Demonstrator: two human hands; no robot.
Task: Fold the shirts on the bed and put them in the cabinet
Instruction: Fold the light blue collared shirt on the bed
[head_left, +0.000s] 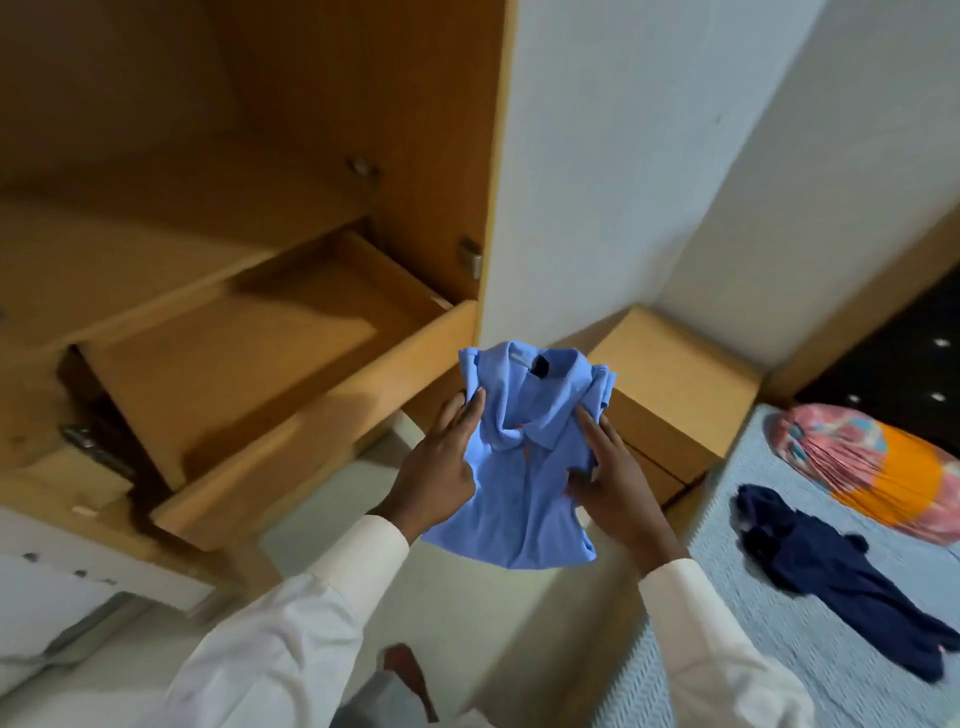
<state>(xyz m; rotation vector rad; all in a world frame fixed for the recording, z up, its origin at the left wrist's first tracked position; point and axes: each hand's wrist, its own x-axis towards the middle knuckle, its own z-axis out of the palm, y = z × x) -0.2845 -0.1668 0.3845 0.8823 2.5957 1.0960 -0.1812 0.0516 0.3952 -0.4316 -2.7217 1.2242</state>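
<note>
A folded light blue shirt (519, 467) with a collar hangs in the air at the middle of the view. My left hand (441, 467) grips its left edge and my right hand (613, 478) grips its right edge. Just left of the shirt stands the wooden cabinet (311, 130), doors open, with a pulled-out empty drawer (249, 364). A dark navy shirt (841, 571) lies spread and unfolded on the bed (727, 597) at the right.
A wooden bedside box (675, 395) stands against the white wall between the cabinet and the bed. A pink and orange pillow (872, 467) lies at the bed's head. A white open cabinet door (78, 571) is at lower left. A foot in a brown sandal (410, 670) shows below.
</note>
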